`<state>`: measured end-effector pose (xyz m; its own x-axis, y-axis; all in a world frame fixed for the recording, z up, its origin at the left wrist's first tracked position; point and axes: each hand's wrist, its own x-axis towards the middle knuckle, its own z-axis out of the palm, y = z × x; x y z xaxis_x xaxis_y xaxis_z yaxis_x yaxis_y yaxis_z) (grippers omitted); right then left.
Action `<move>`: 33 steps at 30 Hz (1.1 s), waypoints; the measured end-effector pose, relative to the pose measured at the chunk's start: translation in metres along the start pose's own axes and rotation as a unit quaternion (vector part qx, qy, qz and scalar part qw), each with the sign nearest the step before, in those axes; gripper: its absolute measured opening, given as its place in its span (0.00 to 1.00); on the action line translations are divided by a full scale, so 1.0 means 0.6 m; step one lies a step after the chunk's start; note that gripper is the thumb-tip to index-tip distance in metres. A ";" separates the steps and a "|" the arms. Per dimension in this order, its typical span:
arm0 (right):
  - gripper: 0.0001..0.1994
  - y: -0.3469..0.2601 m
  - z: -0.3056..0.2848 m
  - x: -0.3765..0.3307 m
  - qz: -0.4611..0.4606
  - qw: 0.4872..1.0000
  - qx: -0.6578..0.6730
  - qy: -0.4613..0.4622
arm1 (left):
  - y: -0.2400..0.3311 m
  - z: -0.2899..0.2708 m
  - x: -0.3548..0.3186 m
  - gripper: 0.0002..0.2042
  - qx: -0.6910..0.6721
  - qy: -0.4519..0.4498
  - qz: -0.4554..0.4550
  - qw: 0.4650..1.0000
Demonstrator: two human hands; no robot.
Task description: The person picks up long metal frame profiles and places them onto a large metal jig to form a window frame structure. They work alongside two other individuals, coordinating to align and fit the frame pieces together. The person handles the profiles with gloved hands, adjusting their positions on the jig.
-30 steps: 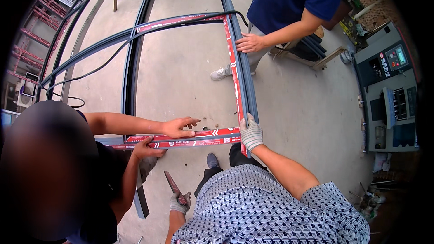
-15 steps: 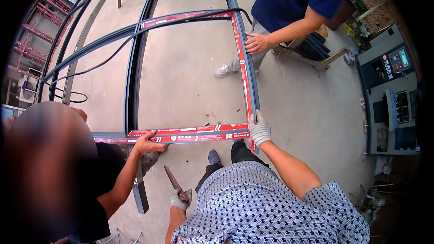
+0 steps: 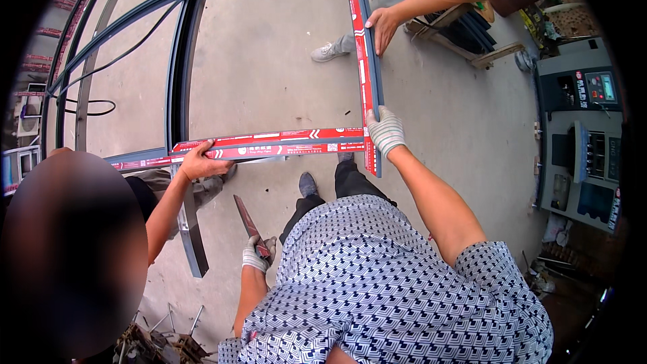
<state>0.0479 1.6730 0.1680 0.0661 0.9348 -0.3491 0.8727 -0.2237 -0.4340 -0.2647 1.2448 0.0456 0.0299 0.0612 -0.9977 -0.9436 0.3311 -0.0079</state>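
A large dark metal window frame (image 3: pixel 296 136), its faces covered in red and white protective film, lies in front of me. My right hand (image 3: pixel 386 131), in a striped knit glove, is closed around its right side bar near the close right corner. Down at my left, my gloved left hand (image 3: pixel 257 253) grips a thin, flat brownish-red strip (image 3: pixel 244 216), which points up and away. Its exact kind I cannot make out. A co-worker's bare hand (image 3: pixel 201 162) holds the near bar at the left. Farther off, another person's hand (image 3: pixel 383 28) rests on the right side bar.
A black cable (image 3: pixel 151 29) hangs across the frame's left part. A metal support leg (image 3: pixel 191 243) stands under the near left side. At the right is a grey machine (image 3: pixel 579 135) with a control panel. Dark profiles lie on a wooden rack (image 3: pixel 495 56) at the far right.
The frame now sits higher in the picture, as does my right hand on it. The far person's other hand has left the view. My left hand still holds the strip.
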 end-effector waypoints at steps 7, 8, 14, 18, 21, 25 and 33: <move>0.23 -0.003 0.001 0.001 -0.036 0.998 -0.028 0.036 | -0.005 -0.011 0.002 0.23 0.014 0.006 -0.003 1.000; 0.23 -0.002 0.001 0.004 -0.033 0.999 -0.029 0.024 | -0.007 -0.001 -0.008 0.23 0.016 0.013 0.004 1.000; 0.23 -0.003 0.001 0.005 -0.032 0.998 -0.051 0.010 | -0.004 0.021 -0.025 0.22 0.024 0.028 0.011 0.999; 0.24 -0.011 -0.006 -0.002 -0.011 0.999 -0.049 0.001 | -0.002 0.032 -0.005 0.24 0.062 0.017 0.004 0.998; 0.23 -0.015 -0.009 -0.005 0.000 0.999 -0.051 0.018 | -0.003 0.029 0.019 0.25 0.055 0.004 0.001 0.998; 0.25 -0.019 -0.015 -0.007 0.017 0.998 -0.063 -0.011 | 0.001 0.018 0.053 0.27 0.048 -0.014 -0.017 0.999; 0.25 -0.025 -0.021 -0.015 0.030 0.997 -0.069 -0.010 | 0.016 0.003 0.074 0.25 0.056 0.011 -0.023 0.998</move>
<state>0.0402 1.6714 0.1881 0.1115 0.9151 -0.3874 0.9260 -0.2372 -0.2937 -0.2717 1.2522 0.0012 0.0633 0.0242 -0.9977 -0.8984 0.4368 -0.0464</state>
